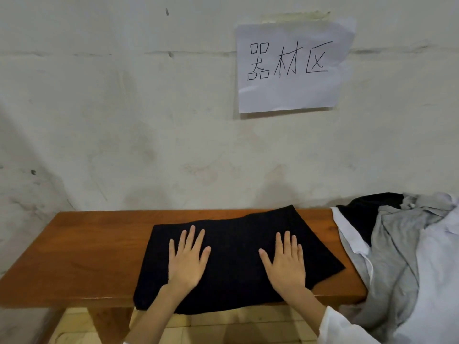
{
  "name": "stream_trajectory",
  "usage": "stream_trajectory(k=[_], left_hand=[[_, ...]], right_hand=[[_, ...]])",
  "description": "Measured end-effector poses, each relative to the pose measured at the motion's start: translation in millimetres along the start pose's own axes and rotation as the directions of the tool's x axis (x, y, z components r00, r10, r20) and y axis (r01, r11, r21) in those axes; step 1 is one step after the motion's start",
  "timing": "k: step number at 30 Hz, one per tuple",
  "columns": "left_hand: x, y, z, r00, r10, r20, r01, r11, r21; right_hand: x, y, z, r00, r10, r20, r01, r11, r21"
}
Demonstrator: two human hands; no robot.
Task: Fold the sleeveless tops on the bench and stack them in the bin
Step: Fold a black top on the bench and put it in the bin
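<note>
while both hands lie palm-down on the black top (236, 256), which is spread across the middle of the bench (87, 256) with its near edge hanging a little over the bench's front edge, the step in hand looks like smoothing the cloth flat before the next fold. the left hand (187, 259) presses the part nearer the bench's left end and the right hand (285, 261) the part nearer its right end. the fingers (192, 235) are straight and spread wide, gripping nothing. to do this well, i would sweep both palms outward from the middle so creases run off the edges. the cloth lies skewed, with one corner reaching toward the bench's back edge, so i would also square it. drawing the overhang back onto the bench should give the fold a firm surface. the pile of clothes (397, 244), grey, white and black, sits on the bench's right end, just beside the top's corner, so the right hand should avoid dragging it along. the bin is not in view.
</note>
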State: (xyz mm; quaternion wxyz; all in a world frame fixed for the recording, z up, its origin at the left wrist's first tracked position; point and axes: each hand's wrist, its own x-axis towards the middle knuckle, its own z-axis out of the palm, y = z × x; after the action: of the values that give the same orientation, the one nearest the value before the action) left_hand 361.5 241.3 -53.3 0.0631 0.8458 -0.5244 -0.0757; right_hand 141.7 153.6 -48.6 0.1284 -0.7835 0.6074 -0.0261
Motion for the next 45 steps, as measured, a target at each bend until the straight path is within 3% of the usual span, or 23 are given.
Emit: stream_trajectory(k=[4,7,13,17,20,22,24,27,29,33,36,40,43,45], left_hand=[[-14,28,-8,0.991,-0.091,0.097,0.085,0.994,0.066],[-17,48,-17,0.997,-0.050,0.051,0.043,0.991,0.124],[-3,44,-1,0.987,0.160,0.034,-0.162,0.985,0.058],[-17,46,5,0.989,0.132,0.068,-0.135,0.990,0.043],[-35,55,0,0.995,0.028,0.099,-0.035,0.996,0.078],[-45,57,-4,0.998,-0.024,0.061,0.018,0.994,0.105],[-50,55,-12,0.998,-0.020,-0.065,0.023,0.998,0.052],[-41,44,-1,0.942,0.146,-0.301,-0.153,0.988,-0.001],[-34,45,6,0.916,0.304,-0.262,-0.326,0.945,-0.043],[-28,59,19,0.812,0.581,-0.058,-0.573,0.812,0.113],[-33,61,22,0.825,0.565,0.015,-0.564,0.822,0.078],[-39,54,20,0.833,0.552,0.034,-0.553,0.831,0.056],[-44,49,15,0.793,0.595,0.130,-0.607,0.789,0.095],[-49,48,12,0.803,0.578,0.149,-0.595,0.795,0.121]], right_hand=[[29,24,-19,0.993,-0.068,0.102,0.077,0.993,-0.085],[45,30,-38,0.979,-0.075,0.188,0.098,0.989,-0.111],[3,-12,-32,0.997,0.068,0.034,-0.073,0.980,0.186],[-24,-36,1,0.982,0.187,0.007,-0.185,0.964,0.189],[-32,-36,15,0.984,0.126,-0.128,-0.108,0.985,0.134],[-31,-26,17,0.999,0.001,-0.037,0.002,0.997,0.083],[-26,-10,18,0.992,-0.119,0.040,0.118,0.993,0.005],[-18,18,8,0.953,-0.294,0.072,0.302,0.943,-0.140],[-17,35,4,0.916,-0.382,0.126,0.401,0.893,-0.205],[-18,53,-2,0.828,-0.534,0.171,0.561,0.794,-0.235],[-20,61,-10,0.792,-0.582,0.182,0.610,0.759,-0.227],[-26,78,-21,0.799,-0.582,0.153,0.601,0.769,-0.218],[-36,78,-19,0.835,-0.478,0.274,0.538,0.815,-0.217],[-36,78,-13,0.838,-0.403,0.367,0.485,0.859,-0.165]])
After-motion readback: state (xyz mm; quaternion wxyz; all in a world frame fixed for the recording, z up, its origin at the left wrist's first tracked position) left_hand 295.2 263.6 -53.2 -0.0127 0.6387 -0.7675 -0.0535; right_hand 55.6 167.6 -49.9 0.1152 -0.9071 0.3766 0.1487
